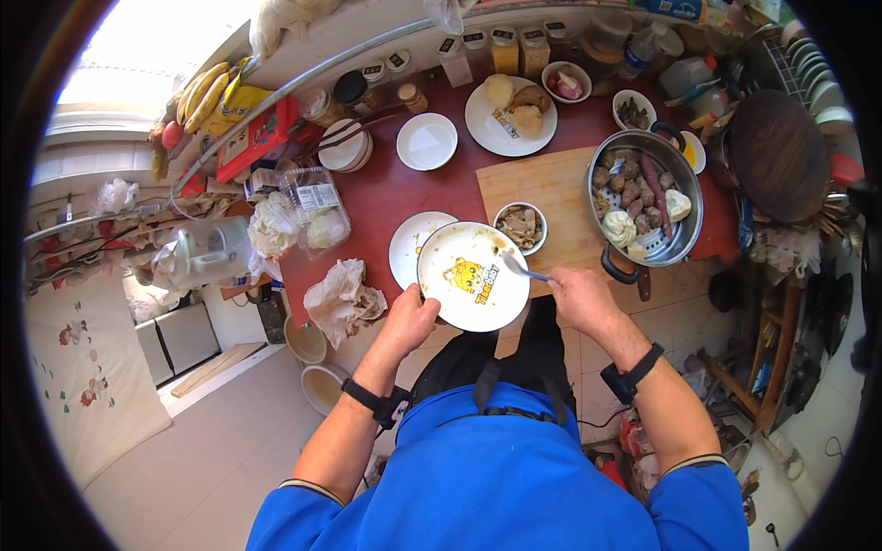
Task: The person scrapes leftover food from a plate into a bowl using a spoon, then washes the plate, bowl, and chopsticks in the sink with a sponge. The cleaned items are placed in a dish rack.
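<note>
My left hand grips the left rim of a white plate with a cartoon tiger print and some food bits on it. Between the fingers of my right hand is the blue handle of a spoon, whose metal end is over the plate's upper right part. Another white plate lies partly under the held one. Just above the held plate, a small bowl of cooked meat pieces stands on a wooden cutting board. A crumpled cloth lies left of my left hand.
On the right stands a steamer pot with taro, sweet potato and buns. Farther back are a plate with buns, an empty white bowl, chopsticks on stacked bowls and several jars. A plastic container and a blender are at left.
</note>
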{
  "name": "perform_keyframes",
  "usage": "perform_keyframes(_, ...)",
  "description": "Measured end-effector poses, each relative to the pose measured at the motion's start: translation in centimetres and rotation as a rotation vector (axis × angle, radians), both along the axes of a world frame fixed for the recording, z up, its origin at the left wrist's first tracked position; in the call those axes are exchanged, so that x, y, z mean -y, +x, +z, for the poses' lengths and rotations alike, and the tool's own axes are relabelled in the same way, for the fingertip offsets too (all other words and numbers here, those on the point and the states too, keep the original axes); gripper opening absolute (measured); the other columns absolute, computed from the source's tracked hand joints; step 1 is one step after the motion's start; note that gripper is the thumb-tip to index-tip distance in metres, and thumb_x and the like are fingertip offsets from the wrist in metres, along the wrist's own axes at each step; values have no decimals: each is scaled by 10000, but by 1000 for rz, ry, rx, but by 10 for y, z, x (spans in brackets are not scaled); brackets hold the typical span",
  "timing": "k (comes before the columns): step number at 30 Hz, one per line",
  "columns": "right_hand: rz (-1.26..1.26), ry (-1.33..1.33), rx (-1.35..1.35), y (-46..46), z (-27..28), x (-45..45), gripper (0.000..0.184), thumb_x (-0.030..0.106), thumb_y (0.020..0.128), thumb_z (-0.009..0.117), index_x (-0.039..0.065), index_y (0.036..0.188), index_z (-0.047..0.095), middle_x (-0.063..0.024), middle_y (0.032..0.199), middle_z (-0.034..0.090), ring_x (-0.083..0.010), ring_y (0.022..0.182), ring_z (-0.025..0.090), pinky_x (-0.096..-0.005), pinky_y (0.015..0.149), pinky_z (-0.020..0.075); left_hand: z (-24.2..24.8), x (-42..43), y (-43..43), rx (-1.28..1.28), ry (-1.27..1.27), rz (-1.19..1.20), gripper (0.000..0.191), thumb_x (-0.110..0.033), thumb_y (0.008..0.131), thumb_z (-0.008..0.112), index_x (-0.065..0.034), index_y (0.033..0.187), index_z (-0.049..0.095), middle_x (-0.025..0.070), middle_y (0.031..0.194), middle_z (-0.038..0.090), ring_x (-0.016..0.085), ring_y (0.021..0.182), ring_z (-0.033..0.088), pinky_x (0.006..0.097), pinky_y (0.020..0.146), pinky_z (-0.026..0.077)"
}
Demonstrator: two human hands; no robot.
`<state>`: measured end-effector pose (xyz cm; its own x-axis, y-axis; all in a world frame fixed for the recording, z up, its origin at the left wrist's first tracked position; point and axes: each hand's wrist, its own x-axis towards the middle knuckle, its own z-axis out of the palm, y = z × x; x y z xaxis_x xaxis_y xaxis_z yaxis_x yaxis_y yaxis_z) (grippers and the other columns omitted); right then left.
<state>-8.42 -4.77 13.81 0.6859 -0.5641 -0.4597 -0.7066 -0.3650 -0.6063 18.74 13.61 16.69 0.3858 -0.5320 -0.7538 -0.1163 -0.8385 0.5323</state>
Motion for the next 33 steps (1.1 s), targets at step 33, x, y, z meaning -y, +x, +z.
perform_keyframes(33, 127, -19, 55, 78, 5, -26, 141, 138, 976, 584, 35, 964, 680, -212, 895, 752, -426, 855, 742, -540, 758, 601, 0, 1, 0, -27, -51, -31, 375, -186, 954, 536, 147, 1119, 594, 211, 934, 719, 256, 754, 715, 386, 656, 601)
